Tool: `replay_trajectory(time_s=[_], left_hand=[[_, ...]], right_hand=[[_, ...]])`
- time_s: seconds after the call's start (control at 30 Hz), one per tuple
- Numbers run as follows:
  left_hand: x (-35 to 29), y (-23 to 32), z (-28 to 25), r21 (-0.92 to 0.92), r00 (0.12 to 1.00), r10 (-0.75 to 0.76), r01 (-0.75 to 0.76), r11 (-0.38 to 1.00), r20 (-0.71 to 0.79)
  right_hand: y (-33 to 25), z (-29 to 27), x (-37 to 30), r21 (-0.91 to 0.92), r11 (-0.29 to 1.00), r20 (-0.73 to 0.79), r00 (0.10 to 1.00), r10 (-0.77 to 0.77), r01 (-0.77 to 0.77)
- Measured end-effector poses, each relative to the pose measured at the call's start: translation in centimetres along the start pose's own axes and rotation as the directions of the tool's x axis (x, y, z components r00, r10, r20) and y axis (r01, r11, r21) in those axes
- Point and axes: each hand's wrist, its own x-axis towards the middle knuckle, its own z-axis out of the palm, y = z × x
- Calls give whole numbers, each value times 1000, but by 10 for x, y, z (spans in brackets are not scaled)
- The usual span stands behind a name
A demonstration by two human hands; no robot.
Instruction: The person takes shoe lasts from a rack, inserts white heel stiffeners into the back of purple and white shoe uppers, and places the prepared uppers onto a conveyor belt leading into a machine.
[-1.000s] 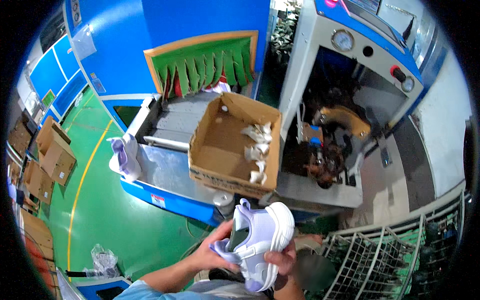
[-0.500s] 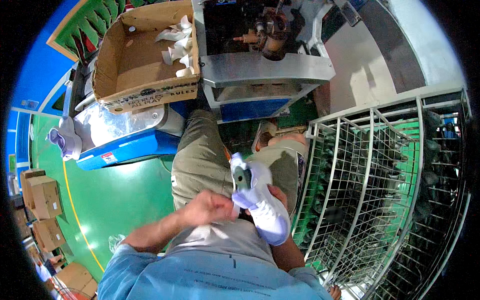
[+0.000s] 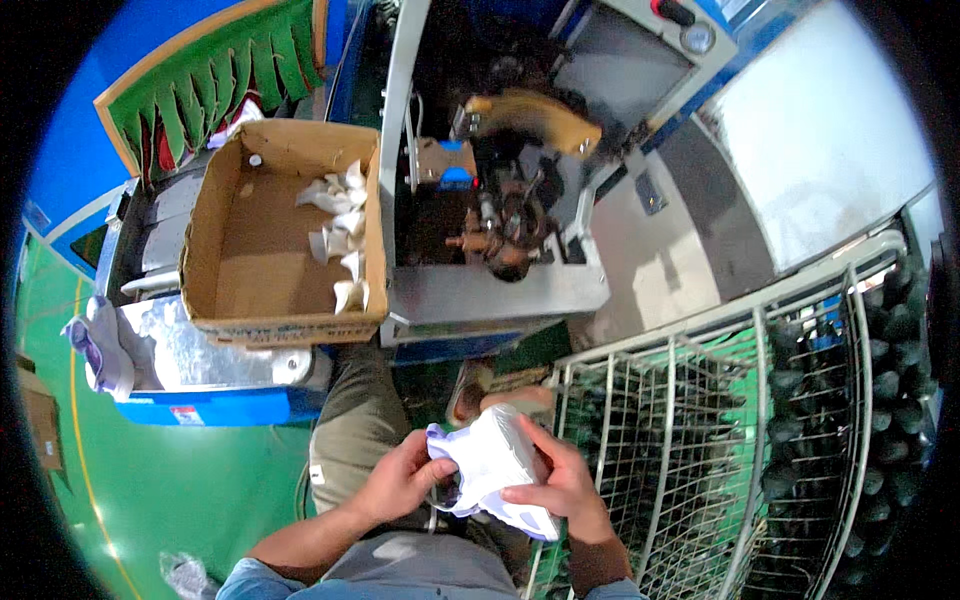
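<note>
A white shoe upper with lavender trim [image 3: 488, 452] is held between my two hands, low and in front of my lap. My left hand [image 3: 405, 480] pinches the edge of its opening, where something dark shows inside. Around the other end of the upper, my right hand [image 3: 565, 478] has its thumb on the near side and fingers on the far side. A second white and lavender shoe [image 3: 103, 345] rests at the left end of the metal-topped bench [image 3: 190, 350].
A cardboard box [image 3: 215, 230] with several white curved pieces [image 3: 340, 225] stands beside a metal-framed machine [image 3: 500, 295]. Behind the box is an opening hung with green strips [image 3: 215, 85]. On the right is a white wire rack [image 3: 660, 440] with many dark shapes. A clear plastic bag [image 3: 185, 575] lies on the green floor.
My view has tilted up toward the machine. The shoe upper has been turned over in my hands. My left hand has moved onto its opening, and my right hand now grips the other end.
</note>
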Motion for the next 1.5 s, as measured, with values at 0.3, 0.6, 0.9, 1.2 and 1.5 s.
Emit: replay_trajectory(time_s=[0.3,0.6,0.9,1.2,1.5], left_hand=[[84,116,20,-348,877,438,-480,805,-197],[186,166,20,-242,913,282,-356,902,-294],[148,134,-18,-70,913,187,-227,971,-362],[54,183,-125,905,346,846,21,425,-405],[57,146,-39,593,915,374,-219,775,-152]], right_hand=[[-180,-34,111,-123,952,-305,902,-305,281],[-262,-42,198,-534,842,-339,895,-291,72],[-247,-49,255,-901,420,-239,930,-281,-104],[-224,-48,261,-860,508,-239,853,-464,36],[-205,-24,183,-878,479,-351,675,-649,4]])
